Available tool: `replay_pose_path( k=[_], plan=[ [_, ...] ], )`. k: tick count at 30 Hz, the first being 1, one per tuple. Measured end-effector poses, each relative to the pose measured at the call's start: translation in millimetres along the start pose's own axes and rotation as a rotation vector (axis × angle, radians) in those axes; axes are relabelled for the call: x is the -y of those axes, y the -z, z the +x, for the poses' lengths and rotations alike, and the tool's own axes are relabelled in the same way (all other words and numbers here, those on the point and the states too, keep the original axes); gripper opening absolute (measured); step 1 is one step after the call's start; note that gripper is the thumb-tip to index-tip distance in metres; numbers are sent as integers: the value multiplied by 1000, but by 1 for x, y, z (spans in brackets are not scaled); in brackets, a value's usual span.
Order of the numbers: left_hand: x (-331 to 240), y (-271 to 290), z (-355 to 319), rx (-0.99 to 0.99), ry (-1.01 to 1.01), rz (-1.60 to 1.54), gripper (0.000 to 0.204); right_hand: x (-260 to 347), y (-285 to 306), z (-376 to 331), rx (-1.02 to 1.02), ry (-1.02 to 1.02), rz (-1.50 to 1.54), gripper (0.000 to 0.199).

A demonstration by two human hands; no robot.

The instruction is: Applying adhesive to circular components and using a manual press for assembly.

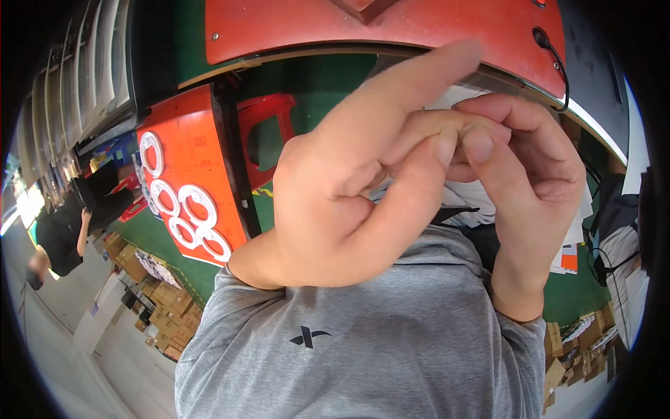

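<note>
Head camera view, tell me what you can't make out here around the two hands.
- Whether the left hand and right hand pinch anything: the fingertips meet and cover the spot.
- The white sheets behind: the right hand hides most of them.
- The red table: cut off by the top edge.
- The cardboard boxes on the floor: too small and bent by the fisheye rim.
</note>
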State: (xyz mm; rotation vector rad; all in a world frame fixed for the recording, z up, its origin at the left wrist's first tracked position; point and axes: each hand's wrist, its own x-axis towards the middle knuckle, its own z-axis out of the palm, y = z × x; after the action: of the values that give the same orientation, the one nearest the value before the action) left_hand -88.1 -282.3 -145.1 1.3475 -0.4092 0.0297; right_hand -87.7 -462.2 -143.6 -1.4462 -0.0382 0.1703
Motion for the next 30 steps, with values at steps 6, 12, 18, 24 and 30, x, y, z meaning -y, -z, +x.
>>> replay_pose_path(
  k=[6,12,18,24,30],
  plan=[
    [-16,-3,4,-32,289,-348,55,9,3,5,23,-95,87,25],
    [16,9,8,140,-213,-44,54,13,4,8,59,-161,184,28],
    [20,14,3,157,-208,201,54,15,5,10,87,-179,256,29],
    [14,4,8,109,-244,-6,55,13,6,9,91,-172,284,29],
    [8,3,10,148,-257,-30,58,15,8,9,114,-181,309,30]
  ],
)
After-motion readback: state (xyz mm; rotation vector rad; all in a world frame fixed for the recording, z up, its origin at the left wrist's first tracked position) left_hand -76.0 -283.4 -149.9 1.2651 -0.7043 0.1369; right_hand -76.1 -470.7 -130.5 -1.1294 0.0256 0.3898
